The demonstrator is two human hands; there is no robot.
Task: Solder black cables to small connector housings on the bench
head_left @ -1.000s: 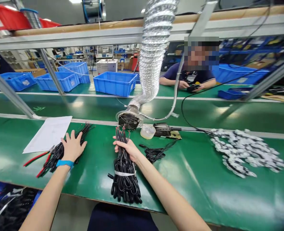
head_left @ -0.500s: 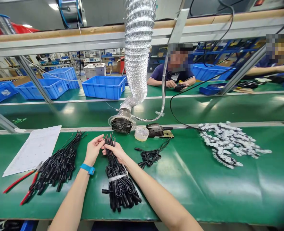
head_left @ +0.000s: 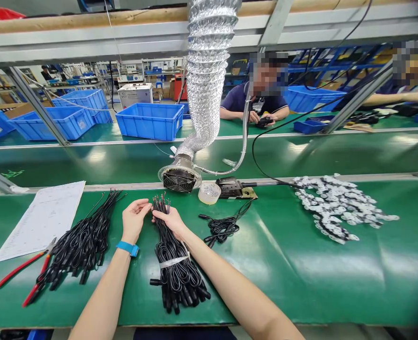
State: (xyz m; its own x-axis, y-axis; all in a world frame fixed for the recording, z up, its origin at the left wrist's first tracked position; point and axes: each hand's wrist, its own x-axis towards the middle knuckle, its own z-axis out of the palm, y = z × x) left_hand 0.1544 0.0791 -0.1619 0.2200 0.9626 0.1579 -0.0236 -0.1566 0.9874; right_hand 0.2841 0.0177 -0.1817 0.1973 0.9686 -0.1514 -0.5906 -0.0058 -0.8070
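A tied bundle of black cables [head_left: 175,264] lies in front of me, with a pale band round its coiled middle and bare reddish wire ends at the top. My right hand [head_left: 169,221] is wrapped round its upper part, just below the wire ends. Just left of those ends, my left hand [head_left: 135,219] has thumb and fingertips pinched together; whatever is between them is too small to make out. A second heap of black cables [head_left: 84,241] rests to the left, beside red-handled pliers [head_left: 40,269] lying spread on the green table.
A fume extractor fan [head_left: 179,180] hangs beyond my hands from a silver duct [head_left: 207,71]. To its right are a round tub [head_left: 209,192], a soldering iron stand [head_left: 232,188], loose cable [head_left: 223,226] and white discs [head_left: 336,203]. Paper [head_left: 42,217] lies left. A co-worker [head_left: 256,104] sits opposite.
My left hand has drawn slightly left, away from the wire ends. The right hand keeps its hold on the cable bundle. The view has tilted a little downward.
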